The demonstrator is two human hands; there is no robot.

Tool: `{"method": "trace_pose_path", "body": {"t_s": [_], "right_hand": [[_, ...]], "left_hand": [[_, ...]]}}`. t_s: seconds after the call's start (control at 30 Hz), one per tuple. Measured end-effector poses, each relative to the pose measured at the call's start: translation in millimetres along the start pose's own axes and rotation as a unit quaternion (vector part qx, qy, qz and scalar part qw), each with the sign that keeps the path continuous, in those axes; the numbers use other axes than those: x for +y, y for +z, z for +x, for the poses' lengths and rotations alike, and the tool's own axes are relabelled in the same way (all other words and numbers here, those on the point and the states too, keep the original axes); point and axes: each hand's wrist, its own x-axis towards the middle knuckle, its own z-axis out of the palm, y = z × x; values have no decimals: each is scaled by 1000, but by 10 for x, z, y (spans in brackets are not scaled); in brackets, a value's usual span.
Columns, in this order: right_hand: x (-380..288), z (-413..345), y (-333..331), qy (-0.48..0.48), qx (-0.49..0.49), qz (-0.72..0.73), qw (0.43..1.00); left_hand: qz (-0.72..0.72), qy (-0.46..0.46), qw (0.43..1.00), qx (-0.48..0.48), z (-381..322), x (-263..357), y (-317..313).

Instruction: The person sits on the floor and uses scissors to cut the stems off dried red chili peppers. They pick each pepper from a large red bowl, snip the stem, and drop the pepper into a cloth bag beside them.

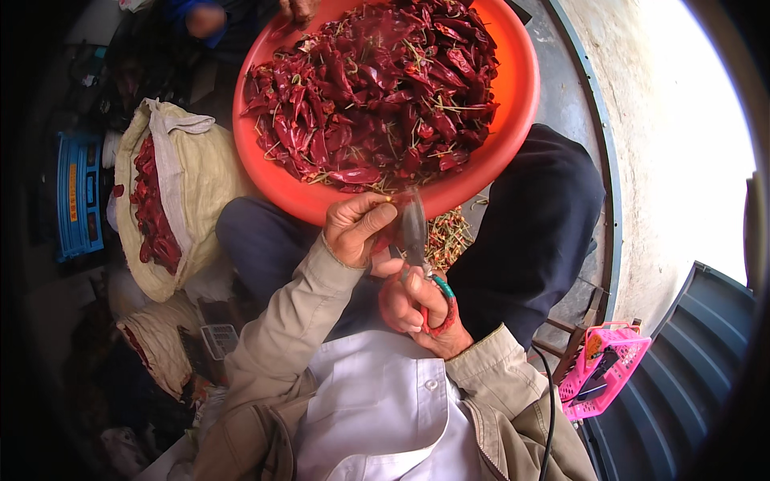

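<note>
My left hand pinches a small pale tip, apparently the stem of a dried red chili pepper, between thumb and forefinger. The chili's body is blurred and partly hidden by the fingers. In my right hand is a pair of scissors with green and red handles. Their blades point up beside the left fingertips, too blurred to show how far apart they are. Just beyond both hands is a wide red plastic basin, heaped with dried red chilies, many with stems.
Cut stems are piled on the floor below the basin. A woven sack of chilies stands at left, near a blue crate. Another person's hand is at the basin's far rim. A pink basket and a black cable are at right.
</note>
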Motion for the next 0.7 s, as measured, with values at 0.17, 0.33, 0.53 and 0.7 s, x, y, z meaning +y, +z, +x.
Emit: {"method": "trace_pose_path", "body": {"t_s": [0.17, 0.33, 0.53, 0.7], "right_hand": [[-201, -1, -191, -90, 82, 77, 990], [-44, 56, -182, -118, 155, 40, 980], [20, 82, -222, -101, 241, 42, 964], [83, 49, -236, -72, 214, -68, 972]], "left_hand": [[52, -22, 994, 93, 70, -114, -97], [265, 6, 961, 81, 365, -57, -259], [588, 94, 801, 54, 977, -311, -543], [645, 28, 762, 56, 1226, -518, -605]]}}
